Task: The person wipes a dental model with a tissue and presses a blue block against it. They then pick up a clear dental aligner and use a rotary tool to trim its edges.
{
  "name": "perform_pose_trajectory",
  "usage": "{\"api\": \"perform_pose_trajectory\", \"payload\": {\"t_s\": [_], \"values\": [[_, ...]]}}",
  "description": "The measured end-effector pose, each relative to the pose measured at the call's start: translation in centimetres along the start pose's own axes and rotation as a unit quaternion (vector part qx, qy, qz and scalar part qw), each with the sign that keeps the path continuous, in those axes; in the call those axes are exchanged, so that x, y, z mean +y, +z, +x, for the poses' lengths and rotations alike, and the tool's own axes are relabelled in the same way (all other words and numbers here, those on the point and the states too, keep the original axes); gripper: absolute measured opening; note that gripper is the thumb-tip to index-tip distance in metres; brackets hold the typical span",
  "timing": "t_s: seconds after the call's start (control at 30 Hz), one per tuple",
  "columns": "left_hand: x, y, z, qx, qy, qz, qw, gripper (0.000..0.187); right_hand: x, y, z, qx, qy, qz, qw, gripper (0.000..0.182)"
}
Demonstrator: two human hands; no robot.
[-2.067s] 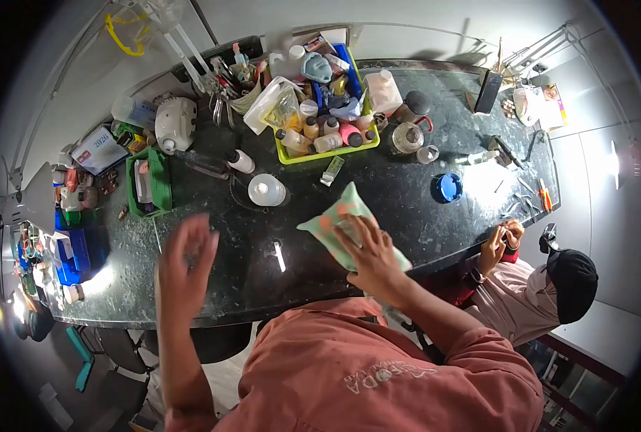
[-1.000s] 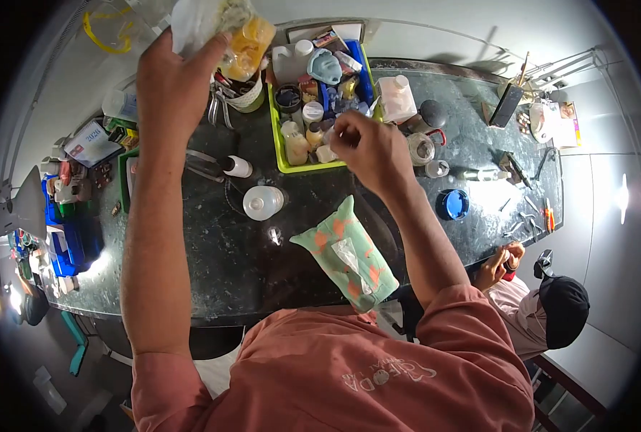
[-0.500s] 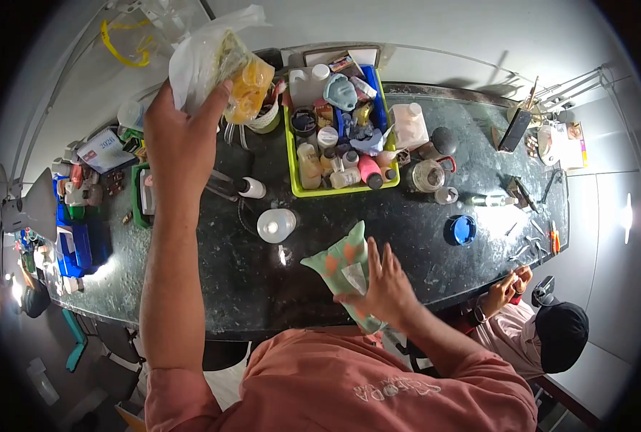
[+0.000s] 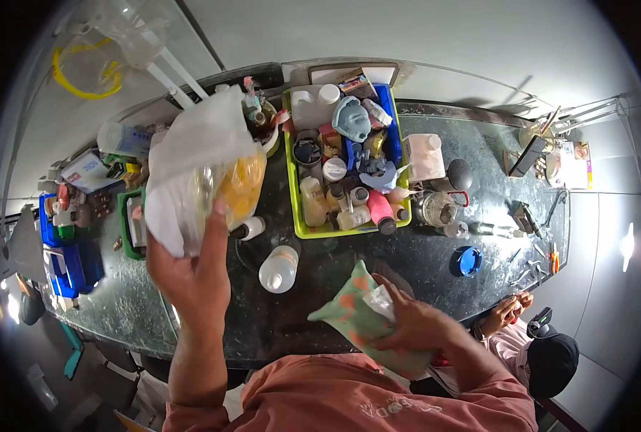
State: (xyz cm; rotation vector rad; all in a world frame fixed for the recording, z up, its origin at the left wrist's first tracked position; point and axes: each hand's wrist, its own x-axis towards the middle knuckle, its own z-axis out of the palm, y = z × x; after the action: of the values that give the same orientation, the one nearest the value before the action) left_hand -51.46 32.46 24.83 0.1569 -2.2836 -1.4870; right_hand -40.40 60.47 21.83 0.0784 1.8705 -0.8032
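Observation:
My left hand (image 4: 202,288) is closed on a white and clear plastic bag (image 4: 205,151), thumb pressed on its front. Yellow-orange pieces show through the bag's clear part; I cannot make out what they are. My right hand (image 4: 421,317) grips a soft green tissue pack (image 4: 353,306) with orange shapes, a white tissue sticking out of its top near the fingers. Between the two hands a translucent white bottle (image 4: 279,270) stands on the dark table.
A yellow-green basket (image 4: 299,209) full of bottles and jars stands at the back centre. Right of it are a white jug (image 4: 425,158), a glass jar (image 4: 436,209) and a blue lid (image 4: 469,261). Blue bins (image 4: 65,270) sit far left. Another person's hands (image 4: 511,309) are at the right edge.
My left hand has come down and nearer with the bag, which now faces me more fully. My right hand has closed on the tissue pack and shifted it right. The view has tilted slightly.

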Motion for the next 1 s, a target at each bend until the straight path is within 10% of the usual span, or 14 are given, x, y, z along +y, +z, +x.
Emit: {"api": "perform_pose_trajectory", "payload": {"t_s": [0.17,0.6,0.87,1.0], "values": [[-0.7,-1.1,-1.2,0.046,-0.055,-0.044,0.996,0.044,-0.4,-8.2,-2.8,-0.102,-0.036,0.040,0.993,0.127],[-2.9,-4.7,-3.3,0.124,-0.043,0.000,0.991,0.044,1.4,-13.2,-7.2,0.169,-0.024,0.159,0.972,0.122],[-0.2,-0.7,-5.3,-0.059,-0.145,-0.062,0.986,0.042,1.7,-14.5,-4.3,0.419,-0.128,0.280,0.854,0.098],[2.0,3.8,-3.6,-0.176,-0.051,0.137,0.973,0.049,-0.9,-15.7,-2.2,0.454,-0.139,0.219,0.852,0.091]]}}
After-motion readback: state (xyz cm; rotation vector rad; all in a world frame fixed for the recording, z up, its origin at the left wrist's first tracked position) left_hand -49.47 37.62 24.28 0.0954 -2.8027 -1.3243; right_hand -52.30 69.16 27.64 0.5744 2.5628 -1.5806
